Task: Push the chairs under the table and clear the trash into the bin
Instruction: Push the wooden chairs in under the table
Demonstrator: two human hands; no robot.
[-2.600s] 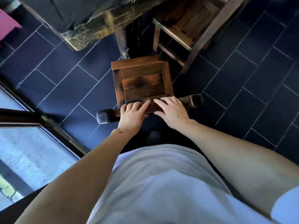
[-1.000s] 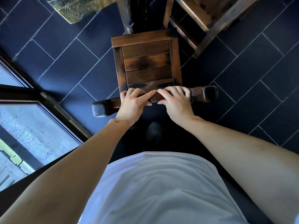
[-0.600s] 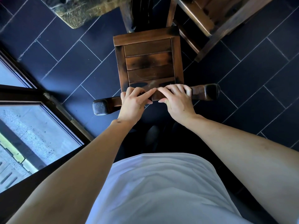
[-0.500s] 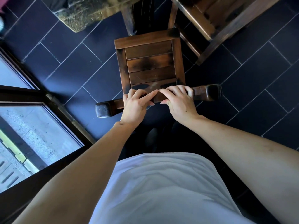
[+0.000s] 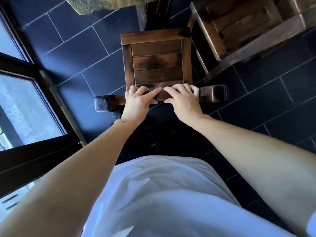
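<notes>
A dark wooden chair [image 5: 156, 60] with a slatted seat stands right below me, its front edge near the table leg [image 5: 145, 14]. My left hand [image 5: 137, 103] and my right hand [image 5: 182, 100] both grip the chair's top back rail [image 5: 212, 94], fingers curled over it, side by side at its middle. The rough-edged wooden table [image 5: 102, 4] shows only as a corner at the top. A second wooden chair [image 5: 239, 31] stands at the upper right, close beside the first. No trash and no bin are in view.
Dark blue floor tiles [image 5: 273, 103] surround the chairs. A glass door with a black frame [image 5: 34, 82] runs along the left. My white shirt [image 5: 162, 194] fills the bottom of the view.
The chair has slid forward towards the table leg with both hands still on its back rail. The table corner has moved to the top edge of view.
</notes>
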